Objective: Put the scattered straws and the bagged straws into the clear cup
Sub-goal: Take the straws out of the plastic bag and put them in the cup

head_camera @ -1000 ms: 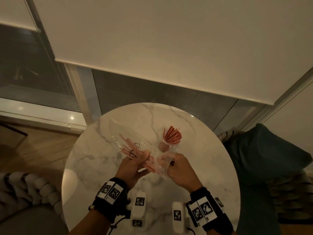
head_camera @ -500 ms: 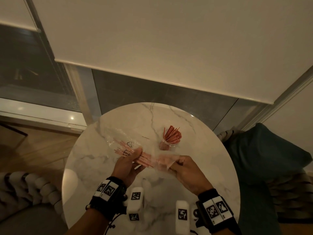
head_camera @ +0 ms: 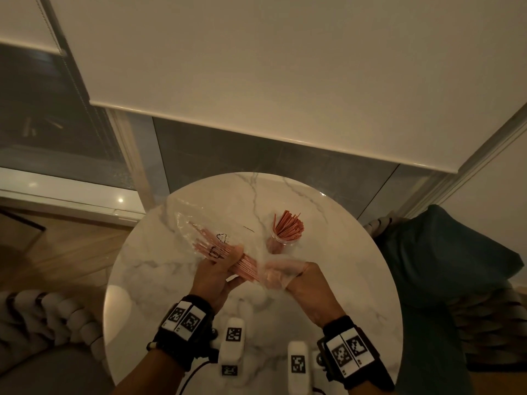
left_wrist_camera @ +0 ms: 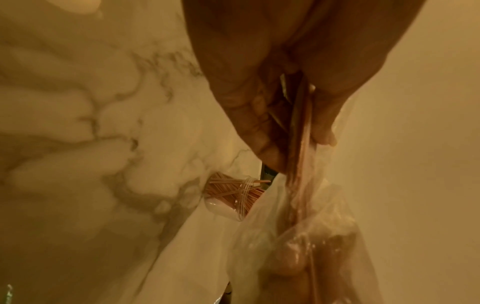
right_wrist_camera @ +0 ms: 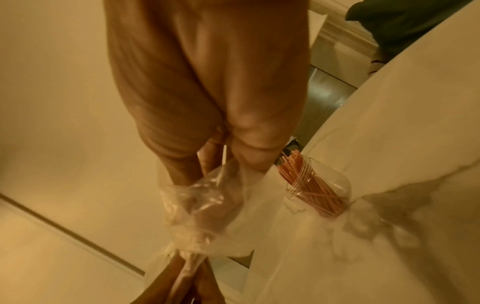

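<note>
A clear cup (head_camera: pixel 281 240) full of orange straws (head_camera: pixel 288 229) stands on the round marble table (head_camera: pixel 328 223), also seen in the left wrist view as the cup (left_wrist_camera: pixel 233 197) and in the right wrist view as the cup (right_wrist_camera: pixel 317 191). Above the table my left hand (head_camera: pixel 221 269) grips a bundle of bagged straws (head_camera: pixel 216 248) through the clear plastic bag (head_camera: pixel 199 223). My right hand (head_camera: pixel 288 276) has its fingers inside the bag's mouth (right_wrist_camera: pixel 197 197), gripping the plastic. The bag's far end points up and left.
The cup stands just beyond my right hand. A dark teal cushion (head_camera: pixel 445 252) sits right of the table, a knotted cushion (head_camera: pixel 42 317) at lower left. A window with a roller blind (head_camera: pixel 256 81) lies behind the table.
Both hands moved slightly toward me and the bag dropped lower and flatter. My right hand went from pinching the bag's end to having its fingers inside the mouth.
</note>
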A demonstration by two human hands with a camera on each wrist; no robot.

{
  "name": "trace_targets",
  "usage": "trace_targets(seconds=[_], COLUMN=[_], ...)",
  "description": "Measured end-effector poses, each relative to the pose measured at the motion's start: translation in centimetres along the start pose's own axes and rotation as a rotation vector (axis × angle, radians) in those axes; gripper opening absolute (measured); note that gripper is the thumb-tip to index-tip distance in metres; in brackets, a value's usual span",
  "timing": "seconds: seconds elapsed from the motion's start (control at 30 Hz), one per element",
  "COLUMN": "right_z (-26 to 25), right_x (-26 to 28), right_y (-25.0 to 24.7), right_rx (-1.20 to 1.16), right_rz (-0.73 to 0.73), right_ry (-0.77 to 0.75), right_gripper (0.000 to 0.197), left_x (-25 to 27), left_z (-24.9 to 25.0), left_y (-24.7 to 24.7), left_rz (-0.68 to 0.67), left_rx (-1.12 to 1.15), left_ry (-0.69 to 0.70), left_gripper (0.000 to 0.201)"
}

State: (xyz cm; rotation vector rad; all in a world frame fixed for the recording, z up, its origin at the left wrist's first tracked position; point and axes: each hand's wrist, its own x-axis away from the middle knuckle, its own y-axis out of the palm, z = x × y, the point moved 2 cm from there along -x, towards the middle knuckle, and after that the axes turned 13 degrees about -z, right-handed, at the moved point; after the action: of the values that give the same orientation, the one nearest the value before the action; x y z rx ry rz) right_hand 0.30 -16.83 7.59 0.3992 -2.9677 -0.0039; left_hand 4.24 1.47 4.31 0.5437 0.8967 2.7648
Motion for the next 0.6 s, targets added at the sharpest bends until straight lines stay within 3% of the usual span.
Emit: trace_targets(seconds=[0.2, 0.37, 0.5, 0.6], right_z=[-0.9, -0.6, 0.0, -0.3], right_x=[0.3, -0.5, -0.8, -0.6], right_y=[-0.1, -0.4, -0.1, -0.2], right_rx=[0.181, 0.265, 0.287, 0.209], right_rz=[-0.117, -0.005, 0.006, 0.010], right_ry=[0.051, -0.053, 0.031, 0.055], right_gripper=[0.027, 0.025, 0.027, 0.030], left_x=[0.1, 0.0, 0.0, -0.1], left_z=[-0.2, -0.3, -0.5, -0.3], left_y=[-0.6, -0.6, -0.6, -0.8], left_rz=[0.025, 0.011, -0.026, -0.023], left_rx=[0.059, 0.092, 0.077, 0.072], left_ry=[-0.017, -0.065, -0.068, -0.058], left_gripper=[0.018, 0.025, 0.033, 0.028])
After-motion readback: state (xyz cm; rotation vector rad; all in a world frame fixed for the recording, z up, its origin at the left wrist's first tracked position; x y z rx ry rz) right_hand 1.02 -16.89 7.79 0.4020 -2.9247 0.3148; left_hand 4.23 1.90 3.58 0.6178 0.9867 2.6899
